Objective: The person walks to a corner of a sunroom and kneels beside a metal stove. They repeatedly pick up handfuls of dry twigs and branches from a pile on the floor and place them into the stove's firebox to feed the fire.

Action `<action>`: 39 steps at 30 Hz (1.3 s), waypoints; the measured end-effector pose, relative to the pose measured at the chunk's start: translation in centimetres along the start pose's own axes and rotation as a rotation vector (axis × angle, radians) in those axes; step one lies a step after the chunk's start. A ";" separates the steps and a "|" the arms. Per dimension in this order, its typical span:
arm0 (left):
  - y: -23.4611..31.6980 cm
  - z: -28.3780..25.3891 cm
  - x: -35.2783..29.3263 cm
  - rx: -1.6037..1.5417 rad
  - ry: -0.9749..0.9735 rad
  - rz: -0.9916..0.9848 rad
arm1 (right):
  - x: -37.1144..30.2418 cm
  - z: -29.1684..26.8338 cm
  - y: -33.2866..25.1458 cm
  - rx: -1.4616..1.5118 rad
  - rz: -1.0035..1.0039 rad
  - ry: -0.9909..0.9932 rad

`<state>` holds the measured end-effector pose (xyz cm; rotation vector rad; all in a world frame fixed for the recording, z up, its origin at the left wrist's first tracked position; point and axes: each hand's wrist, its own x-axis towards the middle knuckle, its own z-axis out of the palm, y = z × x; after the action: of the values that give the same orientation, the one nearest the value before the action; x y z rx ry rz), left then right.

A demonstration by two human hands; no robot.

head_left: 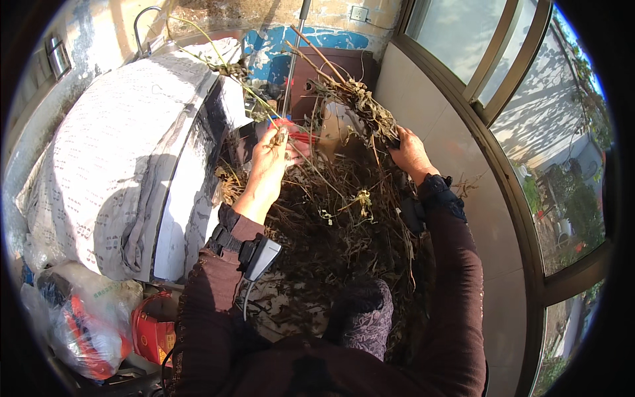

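The working room is narrow: a big sack (112,165) of pale printed cloth leans in from the left, and a tiled wall (456,152) with a brown-framed window (529,132) curves along the right. Between them the floor is heaped with dry plant stalks (344,218), reaching from near the person's knee (364,317) to the far wall. At the near left lie a clear plastic bag (79,317) and a red box (153,331).

Both forearms, in dark maroon sleeves, reach forward from the near edge. The left hand (270,162) is raised over the left part of the heap, back of the hand toward the camera, fingers curled together and pinching a thin green stem (218,56) that arches far and left over the sack. A small grey device (261,257) is strapped at that wrist. The right hand (409,151) is held at about the same height on the right, fingers closed around a bundle of brown, withered branches (357,99) that rises toward the far side.

The stems look dry, tangled and leafy, brown with a few yellowish bits.
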<state>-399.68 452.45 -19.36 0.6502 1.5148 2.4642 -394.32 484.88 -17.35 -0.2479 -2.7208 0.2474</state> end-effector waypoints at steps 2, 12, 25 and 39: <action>-2.8 -1.7 -2.4 0.124 0.070 -0.149 | -0.4 0.5 -0.5 -0.036 -0.076 -0.016; -11.7 -10.9 -14.7 0.481 0.354 -0.758 | -1.6 10.4 -4.8 -0.346 -0.134 -0.412; -13.5 -10.9 -16.1 0.033 0.639 -0.882 | 2.2 21.3 -13.0 -0.423 -0.219 -0.272; -9.7 -12.0 -15.5 -0.130 0.617 -0.745 | -0.1 21.4 -16.8 -0.258 -0.438 -0.352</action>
<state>-392.08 441.60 -36.79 -0.6583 1.3762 2.1831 -405.05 465.63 -33.27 0.3557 -3.0581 -0.2046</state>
